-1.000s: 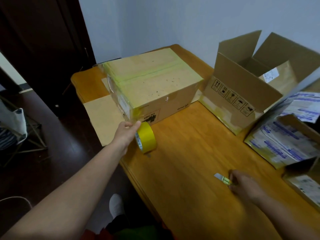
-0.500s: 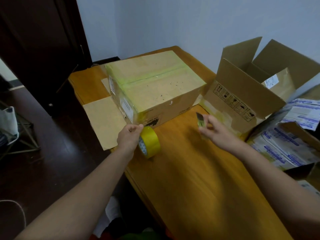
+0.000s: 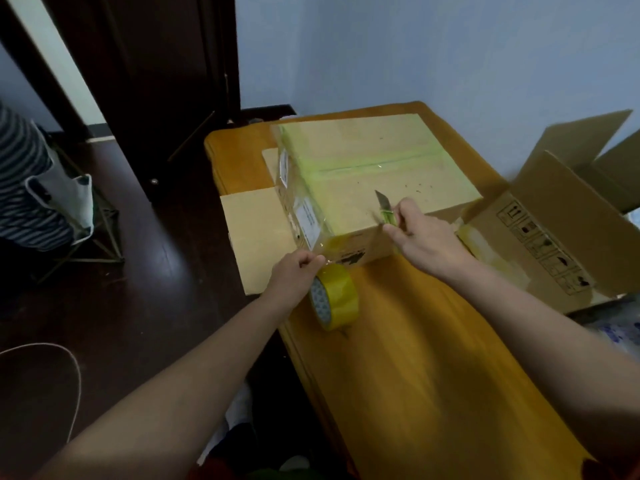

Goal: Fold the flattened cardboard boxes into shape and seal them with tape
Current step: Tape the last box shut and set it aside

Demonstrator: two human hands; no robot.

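Head view: on the orange wooden table (image 3: pixel 415 375), a closed brown cardboard box (image 3: pixel 363 168) sealed with yellow tape. At its near corner, left hand (image 3: pixel 294 275) curled round a yellow tape roll (image 3: pixel 337 297) standing on edge. Over its near edge, right hand (image 3: pixel 422 240) gripping a small utility knife (image 3: pixel 384 206), blade up. Right of it, an open brown carton (image 3: pixel 554 230).

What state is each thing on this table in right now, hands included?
taped box: closed, top seam taped.
tape roll: on edge on the table.
tape strip: stretched from roll to box corner.
left hand: pinches the tape strip.
knife: blade out, above the box's front edge.
right hand: grips the knife.
open box: flaps open.
cardboard sheet: flat, overhanging the table.
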